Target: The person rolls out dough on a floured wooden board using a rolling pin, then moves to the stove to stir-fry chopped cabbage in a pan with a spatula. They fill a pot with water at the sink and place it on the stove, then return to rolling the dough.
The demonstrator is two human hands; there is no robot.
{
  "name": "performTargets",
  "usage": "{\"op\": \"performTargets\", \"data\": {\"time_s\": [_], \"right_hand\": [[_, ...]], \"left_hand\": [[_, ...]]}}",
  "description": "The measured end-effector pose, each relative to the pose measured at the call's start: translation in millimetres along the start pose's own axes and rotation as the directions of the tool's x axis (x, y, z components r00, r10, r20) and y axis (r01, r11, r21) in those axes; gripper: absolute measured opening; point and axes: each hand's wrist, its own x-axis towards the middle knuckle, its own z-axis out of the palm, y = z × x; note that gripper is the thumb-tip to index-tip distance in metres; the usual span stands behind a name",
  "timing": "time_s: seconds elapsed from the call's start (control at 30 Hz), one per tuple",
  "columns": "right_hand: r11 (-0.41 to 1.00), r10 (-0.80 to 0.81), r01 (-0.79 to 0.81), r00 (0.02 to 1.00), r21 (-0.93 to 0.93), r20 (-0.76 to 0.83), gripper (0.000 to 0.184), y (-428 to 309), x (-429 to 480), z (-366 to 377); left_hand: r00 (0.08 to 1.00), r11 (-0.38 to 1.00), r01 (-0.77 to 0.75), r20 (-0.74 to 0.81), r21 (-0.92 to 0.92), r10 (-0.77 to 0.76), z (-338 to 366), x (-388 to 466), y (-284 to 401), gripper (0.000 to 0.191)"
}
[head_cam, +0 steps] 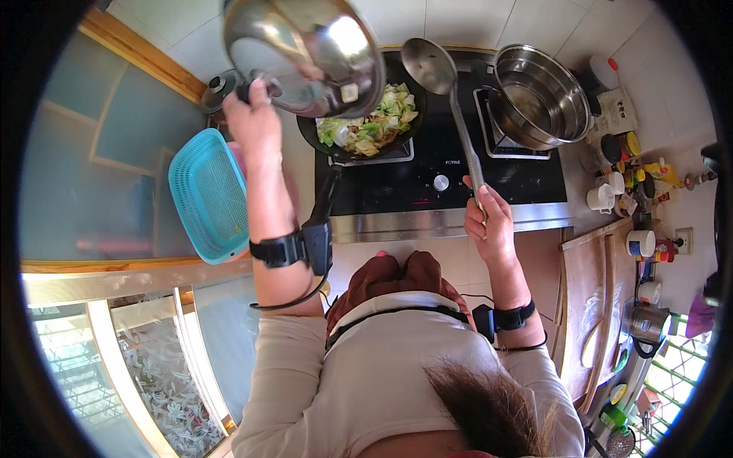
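My left hand (253,117) grips the dark knob of a shiny metal pan lid (320,57), which is raised and tilted over the back left part of a black wok (420,123). Chopped cabbage (372,129) lies in the wok, on the left burner; the lid hides some of it. My right hand (489,220) holds a long-handled metal ladle (429,66) by its handle, its bowl up above the stove, to the right of the lid.
A steel pot (541,97) stands on the right burner of the black gas stove (395,192). A blue plastic basket (209,197) is at the left. Jars and bottles (630,143) line the right wall, near a wooden board (595,303). The wok's handle (326,192) points towards me.
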Motion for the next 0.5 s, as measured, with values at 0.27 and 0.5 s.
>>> {"op": "performTargets", "data": {"time_s": [0.27, 0.5], "right_hand": [[0.969, -0.018, 0.011, 0.999, 0.249, 0.026, 0.039, 17, -30, -43], [0.981, 0.062, -0.059, 0.998, 0.186, -0.012, 0.041, 10, -53, -70]], "left_hand": [[0.961, 0.653, -0.252, 0.264, 0.714, 0.083, 93, 10, 12, 0.040], [0.899, 0.510, -0.391, 0.437, 0.766, 0.033, 140, 11, -31, 0.031]]}}
